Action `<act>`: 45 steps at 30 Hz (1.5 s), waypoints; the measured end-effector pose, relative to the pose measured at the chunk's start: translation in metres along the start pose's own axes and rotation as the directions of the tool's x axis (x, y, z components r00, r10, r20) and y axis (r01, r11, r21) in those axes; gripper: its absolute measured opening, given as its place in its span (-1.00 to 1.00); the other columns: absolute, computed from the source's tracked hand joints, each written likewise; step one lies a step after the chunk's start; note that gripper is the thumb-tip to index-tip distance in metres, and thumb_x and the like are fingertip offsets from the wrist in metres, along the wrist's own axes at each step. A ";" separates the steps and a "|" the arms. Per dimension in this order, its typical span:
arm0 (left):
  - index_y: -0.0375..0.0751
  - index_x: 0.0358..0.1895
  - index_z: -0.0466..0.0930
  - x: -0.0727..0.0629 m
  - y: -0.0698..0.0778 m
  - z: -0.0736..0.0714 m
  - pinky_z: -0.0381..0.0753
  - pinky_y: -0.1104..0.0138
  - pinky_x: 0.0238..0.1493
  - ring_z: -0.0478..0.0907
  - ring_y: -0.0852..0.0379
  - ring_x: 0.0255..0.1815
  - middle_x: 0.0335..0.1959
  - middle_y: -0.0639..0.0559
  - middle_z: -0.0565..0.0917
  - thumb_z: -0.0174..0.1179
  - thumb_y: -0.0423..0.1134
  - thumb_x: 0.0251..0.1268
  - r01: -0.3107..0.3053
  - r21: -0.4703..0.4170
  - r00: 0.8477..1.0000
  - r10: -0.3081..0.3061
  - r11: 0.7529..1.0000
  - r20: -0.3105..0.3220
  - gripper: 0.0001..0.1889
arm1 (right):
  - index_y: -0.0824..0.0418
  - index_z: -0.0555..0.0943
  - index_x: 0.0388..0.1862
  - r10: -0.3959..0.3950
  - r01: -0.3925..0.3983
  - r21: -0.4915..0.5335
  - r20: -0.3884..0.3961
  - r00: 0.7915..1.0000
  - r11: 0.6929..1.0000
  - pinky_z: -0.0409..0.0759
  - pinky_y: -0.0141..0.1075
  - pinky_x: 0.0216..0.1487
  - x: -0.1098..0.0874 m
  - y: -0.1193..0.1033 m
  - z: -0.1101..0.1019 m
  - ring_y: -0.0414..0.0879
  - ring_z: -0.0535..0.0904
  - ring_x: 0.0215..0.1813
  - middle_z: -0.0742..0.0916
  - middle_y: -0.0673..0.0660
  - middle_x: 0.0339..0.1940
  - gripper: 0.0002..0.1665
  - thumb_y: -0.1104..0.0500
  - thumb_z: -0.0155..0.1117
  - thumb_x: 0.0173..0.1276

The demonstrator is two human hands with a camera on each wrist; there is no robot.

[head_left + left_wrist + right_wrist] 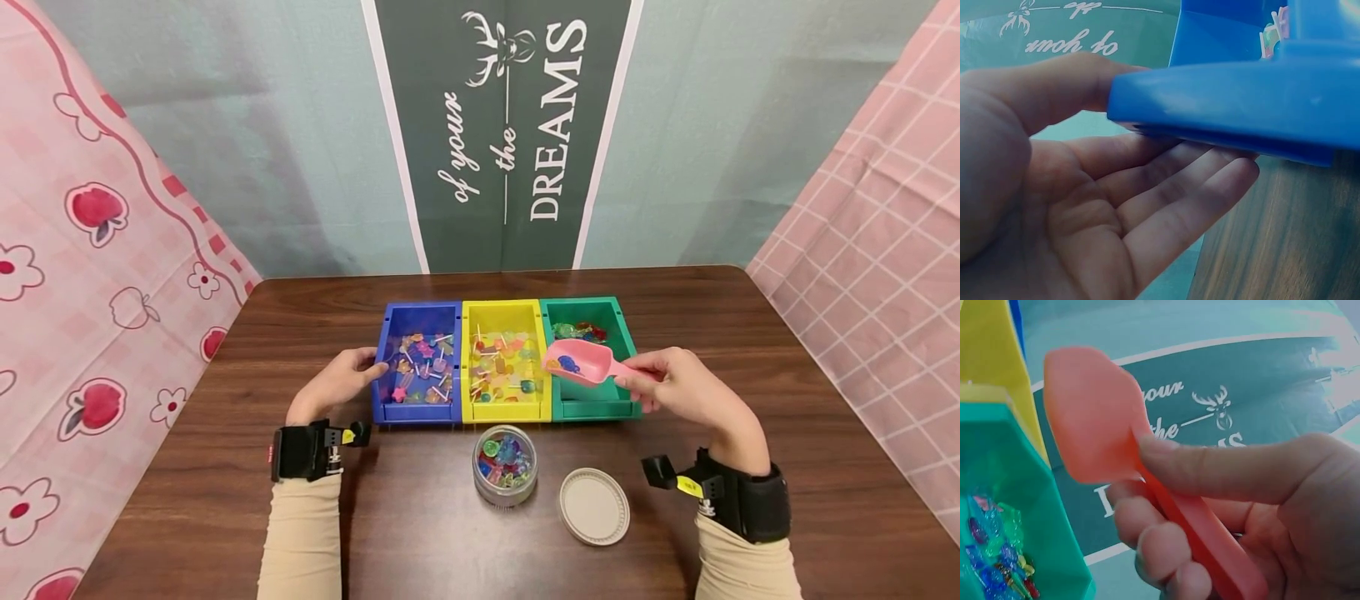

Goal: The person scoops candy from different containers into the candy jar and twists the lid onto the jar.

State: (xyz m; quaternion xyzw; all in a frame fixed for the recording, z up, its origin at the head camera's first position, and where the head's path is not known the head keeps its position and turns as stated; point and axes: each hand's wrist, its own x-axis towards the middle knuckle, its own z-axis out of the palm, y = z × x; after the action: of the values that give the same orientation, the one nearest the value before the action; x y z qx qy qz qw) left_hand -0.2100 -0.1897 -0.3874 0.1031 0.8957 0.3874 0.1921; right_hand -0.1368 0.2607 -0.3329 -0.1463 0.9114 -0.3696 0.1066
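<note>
Brown tabletop (420, 533); right hand (675, 387) grips pink scoop (591, 363) above green bin (596, 409); left hand (336, 386) pinches blue bin (420, 412) by its edge.

**Clear head view, hazy wrist views**

The head view is bright and mostly sharp, with a pale sheen on the worktop (435, 525) and a dark shadow beside the left sleeve (303, 533). Soft shading dims the backdrop (300, 142). The left wrist view is bluish, its near bin (1229, 100) edge blurred. The right is hazy, the scoop (1091, 412) soft, glare whitening the far right.
</note>
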 end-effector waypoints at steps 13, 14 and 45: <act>-0.52 0.34 0.27 -0.001 0.000 0.000 0.44 -0.10 0.30 0.53 -0.15 0.11 0.15 -0.41 0.56 -0.10 -0.23 0.53 0.003 0.008 1.000 -0.003 1.000 0.000 -0.52 | 0.38 0.66 -0.12 -0.155 0.134 0.119 0.183 0.971 0.984 0.60 -0.36 -0.50 -0.001 -0.010 0.003 -0.19 0.53 -0.59 0.67 0.03 -0.59 -0.73 0.19 0.24 0.36; -0.51 0.34 0.27 -0.001 -0.001 0.000 0.44 -0.10 0.30 0.53 -0.15 0.10 0.15 -0.41 0.56 -0.10 -0.23 0.53 0.003 0.010 1.000 -0.003 1.000 0.001 -0.52 | 0.38 0.66 -0.12 -0.156 0.134 0.125 0.189 0.969 0.983 0.60 -0.36 -0.50 -0.001 -0.010 0.004 -0.17 0.54 -0.58 0.67 0.03 -0.59 -0.73 0.19 0.24 0.35; -0.51 0.32 0.30 0.002 -0.001 0.000 0.47 -0.06 0.26 0.55 -0.11 0.08 0.12 -0.39 0.58 -0.10 -0.23 0.52 -0.013 0.015 1.000 0.013 1.000 0.005 -0.53 | 0.31 0.70 -0.12 -0.160 0.118 0.130 0.383 0.910 0.984 0.41 -0.45 -0.61 0.006 -0.022 0.015 -0.38 0.33 -0.66 0.59 0.05 -0.59 -0.70 0.13 0.33 0.28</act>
State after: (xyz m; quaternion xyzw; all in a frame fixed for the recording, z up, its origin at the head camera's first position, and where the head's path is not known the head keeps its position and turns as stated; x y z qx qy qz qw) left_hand -0.2121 -0.1901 -0.3887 0.1114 0.8975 0.3815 0.1911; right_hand -0.1339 0.2341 -0.3282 -0.2762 0.8384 -0.3863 0.2675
